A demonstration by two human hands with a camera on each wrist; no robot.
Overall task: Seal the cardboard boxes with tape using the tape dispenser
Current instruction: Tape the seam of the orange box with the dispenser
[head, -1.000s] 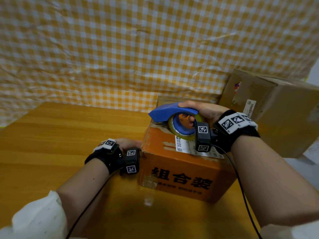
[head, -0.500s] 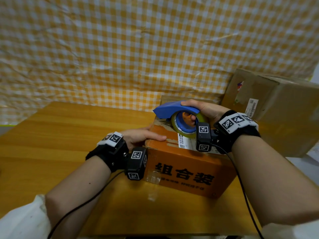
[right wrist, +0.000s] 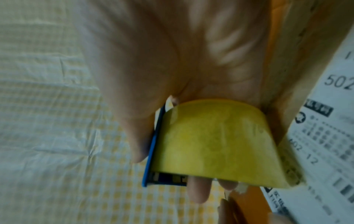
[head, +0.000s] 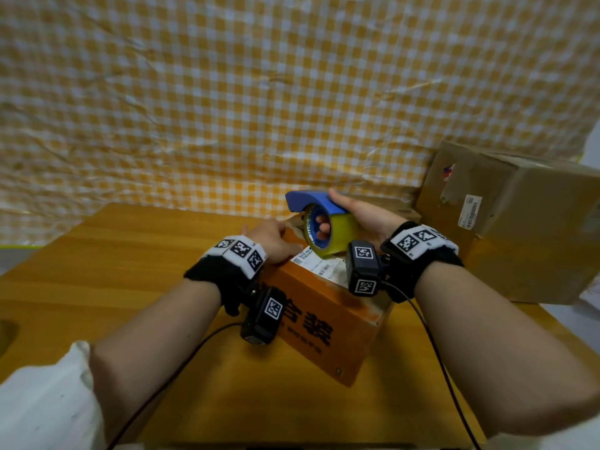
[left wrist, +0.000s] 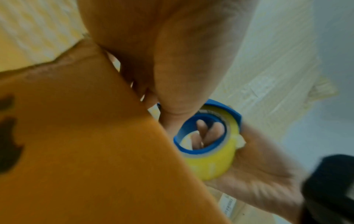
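Note:
An orange cardboard box (head: 324,316) with black characters on its side lies at an angle on the wooden table (head: 97,271). A white shipping label (head: 319,266) is stuck on its top. My right hand (head: 357,216) grips the blue tape dispenser (head: 311,203) with its yellowish tape roll (head: 341,233), fingers through the core, just above the box top's far end. My left hand (head: 272,238) rests on the top's left edge, beside the roll. In the left wrist view the roll (left wrist: 216,151) sits just past the box edge (left wrist: 95,144). The right wrist view shows the roll (right wrist: 216,141) beside the label (right wrist: 325,136).
A larger brown cardboard box (head: 519,228) stands at the right, close behind the right wrist. A yellow-and-white checked cloth (head: 259,92) hangs along the back. Bare wooden table extends to the left and front. Cables run from both wrist cameras toward me.
The orange box has turned so a corner points toward me. My left hand has climbed from the box's left side onto its top. The dispenser has swung with the roll's side now facing me.

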